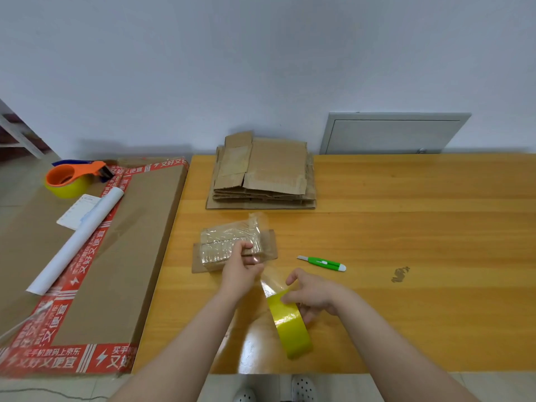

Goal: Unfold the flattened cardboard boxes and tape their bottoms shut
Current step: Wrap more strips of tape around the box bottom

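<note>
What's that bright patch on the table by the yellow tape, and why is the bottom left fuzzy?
Head view: light glares off the glossy table beside the tape roll; at lower left, the wide-angle lens likely softens the edges, smearing the red print on the carton.

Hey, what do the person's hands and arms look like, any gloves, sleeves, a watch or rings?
No gloves on the left hand or the right hand. The left forearm and right forearm are uncovered down to the picture's lower edge, so no sleeve shows. No watch, bracelet or ring is visible on the wrists or the fingers in view.
</note>
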